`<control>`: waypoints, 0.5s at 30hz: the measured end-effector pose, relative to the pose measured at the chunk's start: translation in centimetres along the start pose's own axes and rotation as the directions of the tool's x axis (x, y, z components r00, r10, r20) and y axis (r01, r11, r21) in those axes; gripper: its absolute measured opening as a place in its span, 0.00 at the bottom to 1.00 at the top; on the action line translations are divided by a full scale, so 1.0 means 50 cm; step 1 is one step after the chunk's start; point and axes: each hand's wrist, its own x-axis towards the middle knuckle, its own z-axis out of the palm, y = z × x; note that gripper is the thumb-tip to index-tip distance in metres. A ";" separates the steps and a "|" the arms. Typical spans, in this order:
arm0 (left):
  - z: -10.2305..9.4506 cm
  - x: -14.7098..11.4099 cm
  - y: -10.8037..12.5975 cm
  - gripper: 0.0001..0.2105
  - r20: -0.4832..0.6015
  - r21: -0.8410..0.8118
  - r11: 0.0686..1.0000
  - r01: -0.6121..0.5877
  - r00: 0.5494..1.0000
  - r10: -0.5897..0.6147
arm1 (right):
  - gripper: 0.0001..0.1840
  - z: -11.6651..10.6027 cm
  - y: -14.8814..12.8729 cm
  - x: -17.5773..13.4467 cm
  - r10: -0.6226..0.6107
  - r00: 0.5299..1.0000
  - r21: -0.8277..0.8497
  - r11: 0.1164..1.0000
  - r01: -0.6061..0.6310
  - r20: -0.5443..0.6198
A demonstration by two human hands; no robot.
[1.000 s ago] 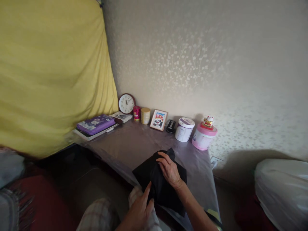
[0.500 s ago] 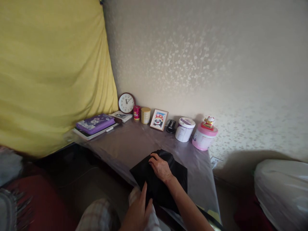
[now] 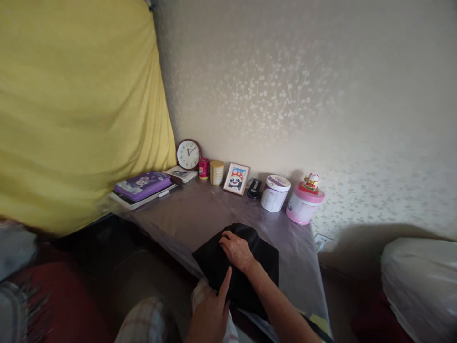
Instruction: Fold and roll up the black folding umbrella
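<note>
While we face the slim, rectangular picture frame (image 3: 237, 179), a yellow cloth (image 3: 78, 109) drapes in soft folds far to its left. Between them we see a flat purple case (image 3: 143, 186), a round clock (image 3: 188, 153), a glossy red can (image 3: 203, 168) and a cylindrical tan-lidded tub (image 3: 216, 172). Nearer us, left of the frame, our left hand (image 3: 211, 309) extends its index finger over limp, matte black fabric (image 3: 241, 290); whether its partly hidden fingers grip, we cannot tell. That fabric lies before the frame on the sheeny, plastic-covered table (image 3: 193, 214). Our right hand (image 3: 235, 248) presses curled fingers onto it; we cannot tell if they pinch. Right of the frame stand a smooth white canister (image 3: 274, 194) and a squat pink-lidded tub (image 3: 303, 207).
</note>
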 end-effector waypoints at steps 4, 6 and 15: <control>-0.001 -0.001 0.004 0.30 0.005 0.012 1.000 0.013 1.000 -0.013 | 0.09 0.002 0.002 0.001 -0.010 1.000 0.043 0.999 0.011 -0.016; -0.003 -0.002 0.007 0.30 0.004 0.001 1.000 0.025 1.000 -0.025 | 0.09 -0.001 0.002 -0.002 -0.005 0.999 0.092 0.996 0.009 -0.042; -0.014 -0.006 0.007 0.29 -0.009 -0.025 1.000 -0.019 1.000 0.018 | 0.12 -0.048 0.007 -0.099 -0.139 0.976 0.228 0.958 0.176 -0.169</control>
